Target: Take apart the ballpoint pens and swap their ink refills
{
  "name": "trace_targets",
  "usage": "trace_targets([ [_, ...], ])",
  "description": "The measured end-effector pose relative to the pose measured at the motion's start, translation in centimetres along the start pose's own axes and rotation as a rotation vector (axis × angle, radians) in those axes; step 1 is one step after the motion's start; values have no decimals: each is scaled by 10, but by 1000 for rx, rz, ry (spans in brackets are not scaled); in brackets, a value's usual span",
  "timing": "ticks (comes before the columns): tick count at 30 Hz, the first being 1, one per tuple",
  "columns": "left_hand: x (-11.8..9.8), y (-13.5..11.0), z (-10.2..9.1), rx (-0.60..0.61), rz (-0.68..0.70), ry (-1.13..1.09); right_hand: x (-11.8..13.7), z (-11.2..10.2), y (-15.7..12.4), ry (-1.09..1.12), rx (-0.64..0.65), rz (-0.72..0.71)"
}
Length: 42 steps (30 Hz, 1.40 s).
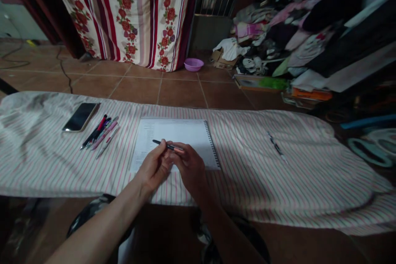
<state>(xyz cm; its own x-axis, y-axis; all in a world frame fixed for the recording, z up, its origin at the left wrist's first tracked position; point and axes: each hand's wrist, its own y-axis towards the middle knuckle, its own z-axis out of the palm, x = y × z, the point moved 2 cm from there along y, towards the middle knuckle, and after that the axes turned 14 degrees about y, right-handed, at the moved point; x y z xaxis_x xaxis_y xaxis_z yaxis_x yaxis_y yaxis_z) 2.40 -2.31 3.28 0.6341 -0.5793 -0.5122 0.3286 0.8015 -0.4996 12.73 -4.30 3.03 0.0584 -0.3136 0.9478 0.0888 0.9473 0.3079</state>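
Both hands meet over an open spiral notebook (182,130) and hold one dark pen (171,147) between them, roughly level. My left hand (154,167) pinches the pen near its black end, thumb on top. Around the other end, which has a copper-coloured part, the fingers of my right hand (192,165) are closed. Fine print or writing shows on the notebook's left side, while the rest of the page looks white. Left of the notebook lies a bunch of pens (100,134) in black, red and pink. A single pen (276,147) rests apart on the right.
A phone (80,117) lies at the left on the striped cloth (247,181) covering the low table. Beyond it are a tiled floor (181,90), a floral curtain (142,16), a purple basin (194,64) and a heap of clothes (278,37).
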Motion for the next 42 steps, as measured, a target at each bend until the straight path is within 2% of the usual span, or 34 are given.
trace_targets([
  [3, 3, 0, 2, 26, -18, -28, 3, 1, 1, -31, -6, -59],
  [8, 3, -2, 4, 43, -46, -48, 8, 4, -1, -202, -22, -245],
  [14, 3, -4, 3, 46, -90, -85, 15, 6, -3, -275, 25, -404],
  [22, 7, -5, 8, 22, -145, -121, 22, 3, -1, -378, 48, -422],
  [42, 6, -7, 12, 37, -101, 18, 26, 2, 0, -392, 55, -443],
])
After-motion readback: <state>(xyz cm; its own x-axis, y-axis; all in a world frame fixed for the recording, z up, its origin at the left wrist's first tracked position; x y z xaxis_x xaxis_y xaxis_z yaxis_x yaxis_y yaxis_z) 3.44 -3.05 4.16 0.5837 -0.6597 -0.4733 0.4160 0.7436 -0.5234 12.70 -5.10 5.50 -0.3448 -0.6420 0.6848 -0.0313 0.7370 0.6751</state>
